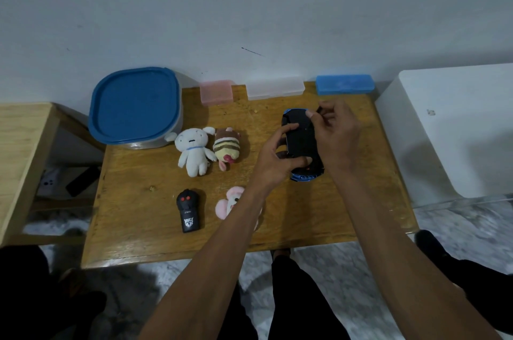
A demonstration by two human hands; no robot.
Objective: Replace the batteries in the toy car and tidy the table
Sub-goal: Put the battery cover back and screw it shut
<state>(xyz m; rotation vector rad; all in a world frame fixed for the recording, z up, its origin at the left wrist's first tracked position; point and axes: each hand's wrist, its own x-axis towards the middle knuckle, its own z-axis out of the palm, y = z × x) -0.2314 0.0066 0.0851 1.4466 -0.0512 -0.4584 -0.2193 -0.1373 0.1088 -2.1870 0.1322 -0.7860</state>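
A blue toy car (302, 142) is held upside down above the right part of the wooden table (155, 212), its black underside facing me. My left hand (274, 156) grips its left side and near end. My right hand (334, 134) holds its right side, thumb on the far end of the underside, fingers pinched on a small dark piece I cannot identify. A black remote control (189, 210) with red buttons lies near the table's front.
A blue-lidded container (136, 106) stands at the back left. Pink (216, 91), clear (275, 87) and blue (344, 84) small boxes line the wall. A white plush (193, 152), a striped plush (227, 146) and a pink plush (231, 202) lie mid-table. A white cabinet (449, 128) stands right.
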